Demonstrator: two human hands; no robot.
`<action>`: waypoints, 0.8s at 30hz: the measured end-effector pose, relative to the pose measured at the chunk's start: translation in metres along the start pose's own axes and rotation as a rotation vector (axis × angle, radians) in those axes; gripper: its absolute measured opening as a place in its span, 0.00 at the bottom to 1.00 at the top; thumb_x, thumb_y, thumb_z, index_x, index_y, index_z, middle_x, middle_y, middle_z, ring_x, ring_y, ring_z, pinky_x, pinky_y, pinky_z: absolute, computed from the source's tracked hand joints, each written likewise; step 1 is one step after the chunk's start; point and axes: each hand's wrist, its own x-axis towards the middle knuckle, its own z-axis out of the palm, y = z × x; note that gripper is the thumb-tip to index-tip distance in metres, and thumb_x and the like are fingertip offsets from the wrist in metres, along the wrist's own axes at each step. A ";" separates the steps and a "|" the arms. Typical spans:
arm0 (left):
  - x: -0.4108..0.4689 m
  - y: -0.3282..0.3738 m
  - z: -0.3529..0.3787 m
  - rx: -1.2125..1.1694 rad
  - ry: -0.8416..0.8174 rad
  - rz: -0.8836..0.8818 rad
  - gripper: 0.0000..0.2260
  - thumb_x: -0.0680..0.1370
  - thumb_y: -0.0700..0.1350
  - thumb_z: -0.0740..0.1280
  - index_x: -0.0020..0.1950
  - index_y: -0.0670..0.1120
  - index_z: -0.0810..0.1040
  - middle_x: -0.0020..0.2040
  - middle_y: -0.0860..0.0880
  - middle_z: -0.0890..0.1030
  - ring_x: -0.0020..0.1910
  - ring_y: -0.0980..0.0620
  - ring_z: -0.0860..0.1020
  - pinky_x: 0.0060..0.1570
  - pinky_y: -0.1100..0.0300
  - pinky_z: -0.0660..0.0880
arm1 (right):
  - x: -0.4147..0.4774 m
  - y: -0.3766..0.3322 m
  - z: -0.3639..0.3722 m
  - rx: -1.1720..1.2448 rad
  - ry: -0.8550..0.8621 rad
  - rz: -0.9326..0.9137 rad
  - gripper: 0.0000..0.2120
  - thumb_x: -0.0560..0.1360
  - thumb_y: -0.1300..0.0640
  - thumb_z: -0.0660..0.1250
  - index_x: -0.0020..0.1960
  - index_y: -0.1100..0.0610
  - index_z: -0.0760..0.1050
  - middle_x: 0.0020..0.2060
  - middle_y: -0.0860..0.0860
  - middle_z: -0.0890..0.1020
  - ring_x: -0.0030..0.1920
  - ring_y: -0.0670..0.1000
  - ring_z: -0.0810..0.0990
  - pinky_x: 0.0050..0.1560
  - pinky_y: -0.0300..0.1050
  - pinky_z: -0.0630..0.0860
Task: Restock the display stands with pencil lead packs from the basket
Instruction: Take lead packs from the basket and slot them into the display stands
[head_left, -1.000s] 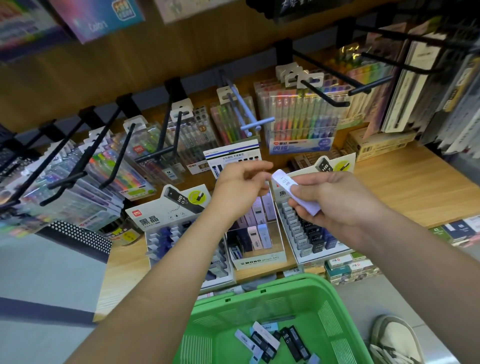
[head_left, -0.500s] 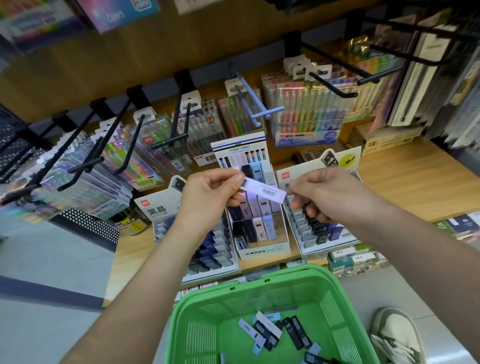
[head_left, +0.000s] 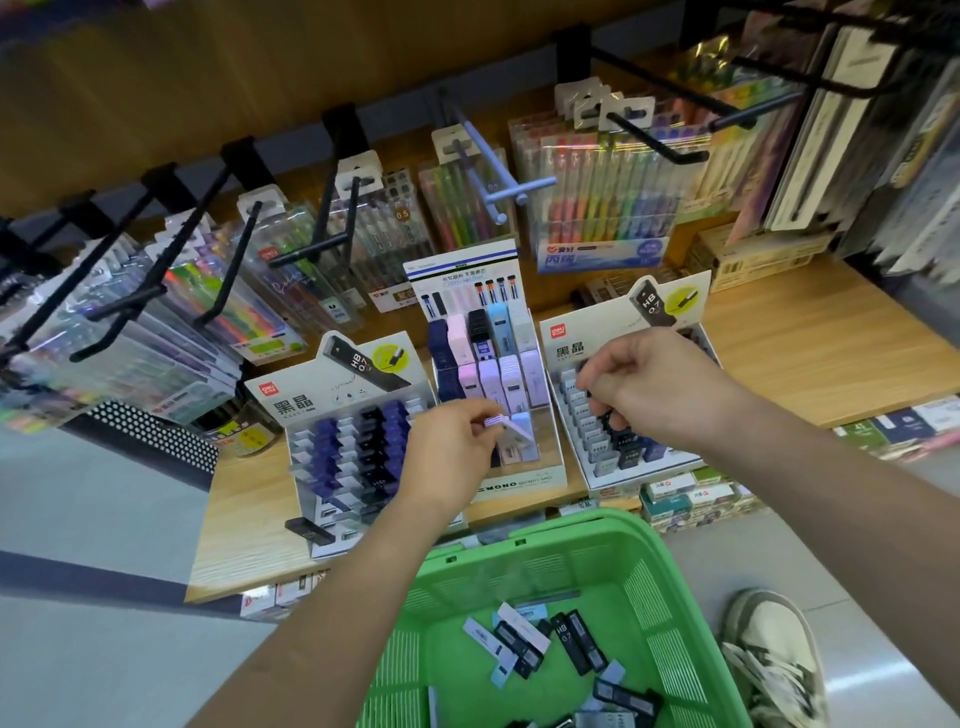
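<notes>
Our left hand, just left of the frame's centre, pinches a pale lilac lead pack between thumb and fingertips. The pack sits tilted over the front rows of the middle stand, the one with pastel and dark packs standing in columns. Our right hand, right of centre, hovers with its fingers curled over the right stand, close above the rows of grey and dark packs. We cannot tell whether it grasps anything there.

A third display, the left stand, stands at centre-left with blue and black packs in stepped rows. A single black pack lies flat on the wooden surface just in front of it.

At the bottom centre we see the green basket, its near rim just below the surface edge. Loose lead packs, black, white and pale blue, lie scattered on its floor.

Across the upper half, black hooks carry hanging pen sets. A pale sneaker rests on the floor at the lower right, beside the basket.
</notes>
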 end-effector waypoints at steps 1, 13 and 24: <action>0.001 0.001 0.004 -0.019 -0.008 0.008 0.08 0.75 0.40 0.71 0.53 0.47 0.84 0.43 0.55 0.82 0.40 0.59 0.77 0.47 0.65 0.75 | 0.000 0.002 0.000 -0.010 -0.001 0.005 0.12 0.77 0.62 0.63 0.38 0.53 0.80 0.34 0.50 0.83 0.32 0.47 0.78 0.30 0.36 0.71; 0.015 0.008 0.039 0.262 0.008 0.349 0.08 0.75 0.42 0.71 0.54 0.44 0.82 0.46 0.48 0.80 0.49 0.47 0.73 0.49 0.55 0.71 | -0.007 0.018 -0.004 -0.117 -0.035 0.021 0.11 0.77 0.61 0.65 0.39 0.50 0.79 0.37 0.48 0.83 0.36 0.46 0.78 0.46 0.46 0.79; 0.009 0.013 0.038 0.267 0.056 0.323 0.11 0.77 0.42 0.68 0.59 0.44 0.80 0.52 0.48 0.79 0.54 0.47 0.72 0.55 0.55 0.71 | -0.010 0.027 -0.004 -0.182 -0.073 -0.021 0.12 0.77 0.61 0.64 0.38 0.48 0.78 0.32 0.45 0.82 0.28 0.37 0.77 0.29 0.27 0.68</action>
